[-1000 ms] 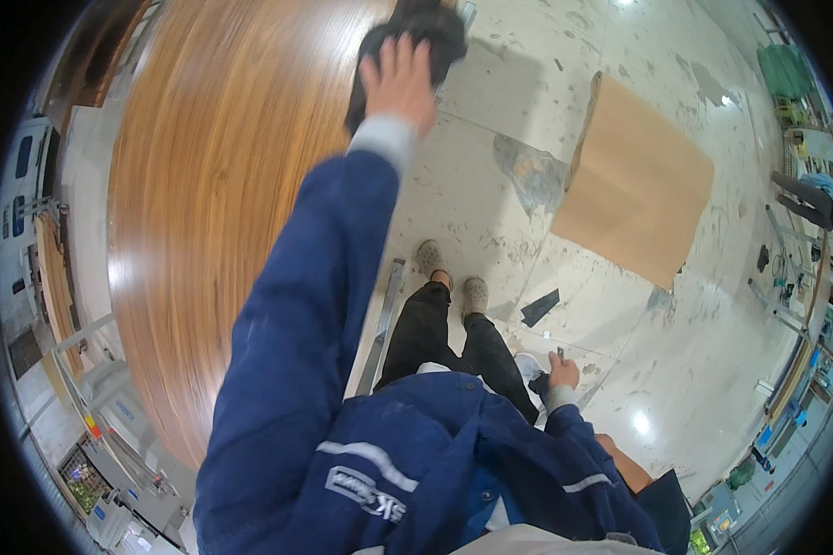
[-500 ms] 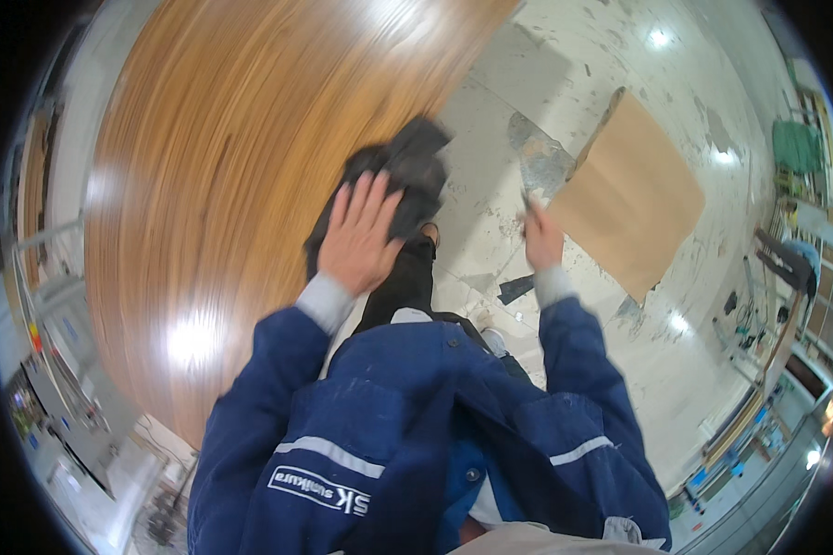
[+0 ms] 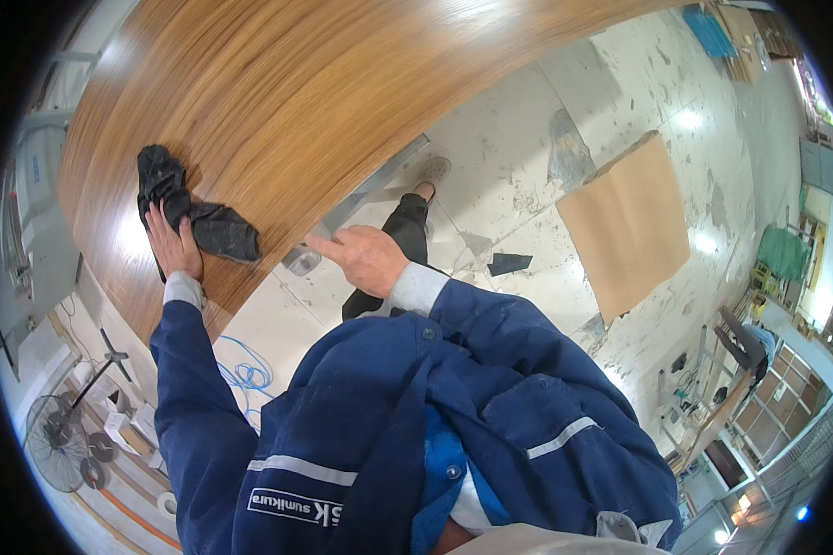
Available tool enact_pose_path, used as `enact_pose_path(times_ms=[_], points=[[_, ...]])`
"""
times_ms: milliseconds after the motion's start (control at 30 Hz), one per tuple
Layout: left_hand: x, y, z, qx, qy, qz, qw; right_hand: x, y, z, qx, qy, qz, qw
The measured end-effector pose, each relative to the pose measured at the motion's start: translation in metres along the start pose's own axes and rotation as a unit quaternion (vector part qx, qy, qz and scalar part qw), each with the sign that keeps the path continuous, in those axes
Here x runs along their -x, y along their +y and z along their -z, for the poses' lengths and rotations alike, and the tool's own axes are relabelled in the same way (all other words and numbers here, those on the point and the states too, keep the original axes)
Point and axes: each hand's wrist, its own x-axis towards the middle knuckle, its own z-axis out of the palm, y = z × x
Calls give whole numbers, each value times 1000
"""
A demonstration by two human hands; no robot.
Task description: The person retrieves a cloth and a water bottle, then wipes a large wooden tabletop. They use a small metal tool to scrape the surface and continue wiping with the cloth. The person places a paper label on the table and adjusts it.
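A crumpled black cloth [image 3: 217, 229] lies on the wood-grain tabletop [image 3: 278, 102], close to its near left end. My left hand [image 3: 174, 248] rests against the cloth with its fingers stretched and pressed onto it. Just off the table's near edge is my right hand [image 3: 366, 259], closed, with the index finger partly extended toward the edge. Whatever its curled fingers hold is hidden from this angle.
On the tiled floor to the right lie a brown paper sheet [image 3: 625, 227] and a small black piece [image 3: 510, 265]. A coiled blue hose [image 3: 247, 370] is below the table's near end. A fan [image 3: 57, 439] stands at lower left. Shelving lines the right side.
My left hand and the black cloth have slid left along the tabletop. My right hand has come in from beside the brown sheet to the table's edge.
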Motion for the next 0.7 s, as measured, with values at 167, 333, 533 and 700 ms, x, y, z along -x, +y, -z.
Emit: enact_pose_path(times_ms=[167,333,533,700], points=[[-9,-3,-3,-36,12,5,999,-45,73,75,-12,28,-107,994],[-7,-3,-3,-13,27,-17,999,-65,23,136,90,21,-107,990],[-8,1,1,-25,14,-15,999,26,-164,-17,-155,-103,113,976],[-9,1,1,-31,-4,-2,1000,-16,0,-6,-5,149,-41,988]])
